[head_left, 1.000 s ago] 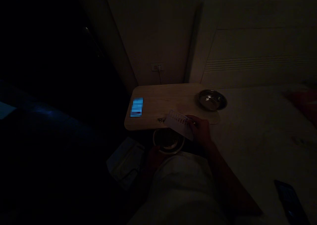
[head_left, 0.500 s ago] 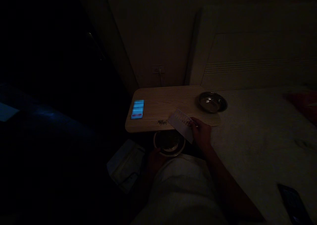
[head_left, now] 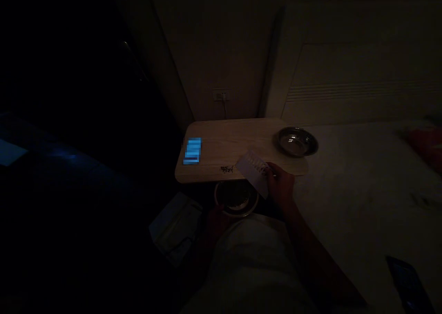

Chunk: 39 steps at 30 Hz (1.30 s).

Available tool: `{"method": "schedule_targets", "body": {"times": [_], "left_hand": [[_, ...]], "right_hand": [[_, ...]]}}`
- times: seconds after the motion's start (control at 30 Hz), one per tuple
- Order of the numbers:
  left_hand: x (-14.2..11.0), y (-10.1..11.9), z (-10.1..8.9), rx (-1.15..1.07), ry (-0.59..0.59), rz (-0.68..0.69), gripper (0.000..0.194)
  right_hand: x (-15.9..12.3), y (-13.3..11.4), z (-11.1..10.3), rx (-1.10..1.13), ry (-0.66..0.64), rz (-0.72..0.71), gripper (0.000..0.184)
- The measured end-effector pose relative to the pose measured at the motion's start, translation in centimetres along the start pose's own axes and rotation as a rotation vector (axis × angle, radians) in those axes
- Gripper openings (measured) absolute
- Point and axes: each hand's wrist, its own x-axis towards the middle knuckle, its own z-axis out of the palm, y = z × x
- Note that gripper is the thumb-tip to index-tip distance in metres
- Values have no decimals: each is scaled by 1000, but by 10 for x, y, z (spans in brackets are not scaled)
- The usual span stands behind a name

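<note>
The scene is very dim. My right hand (head_left: 281, 185) is closed on the right end of a pale card (head_left: 253, 169) with a row of markings along its upper edge. The card slants over the front edge of a small wooden table (head_left: 221, 139). Just left of it, a small scatter of dark grains (head_left: 227, 169) lies on the tabletop. My left hand (head_left: 218, 217) grips the left rim of a round bowl (head_left: 236, 210) below the table's front edge. Dark contents show in the bowl, with part of its bottom bare.
A shiny metal bowl (head_left: 297, 142) sits at the table's right end, partly overhanging. A lit phone (head_left: 192, 151) lies at the left end. A pale bag-like object (head_left: 176, 226) is at lower left, and a dark phone (head_left: 409, 282) rests on the bed (head_left: 348, 199).
The view has shifted very slightly. Both hands, the card and the bowl stay in nearly the same places.
</note>
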Motion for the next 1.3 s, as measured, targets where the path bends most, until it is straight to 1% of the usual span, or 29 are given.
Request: {"method": "schedule_targets", "body": {"times": [0.1,0.17,0.3,0.4,0.53,0.67,0.83,0.93,1.1,1.2,1.3], "left_hand": [[2,-2,0,-27,-47,-42,50],[1,-3,3,-40,-51,-46,47],[-3,-3,11,-15,13,-62,35],[-6,0,15,0,74,-35,37],[-5,0,13,-1,140,48,43],[-3,-1,10,-25,168,55,45],[-6,-1,17,-24,113,-21,43],[-9,1,20,-23,72,-24,44],[-8,4,10,-13,1,-63,44],[-5,4,2,-22,-43,-59,42],[-3,2,-1,-29,-74,-66,42]], "right_hand": [[6,5,0,-17,32,31,45],[12,10,-3,-33,74,58,47],[25,19,-8,-77,144,66,47],[29,19,-9,-75,184,71,49],[26,12,-3,-8,166,59,50],[20,7,6,40,109,23,45],[18,2,12,72,27,-98,34],[20,-1,11,55,9,-117,34],[19,-5,9,94,-27,-160,31],[16,-6,6,111,-79,-210,29],[14,-6,3,108,-102,-245,29]]}}
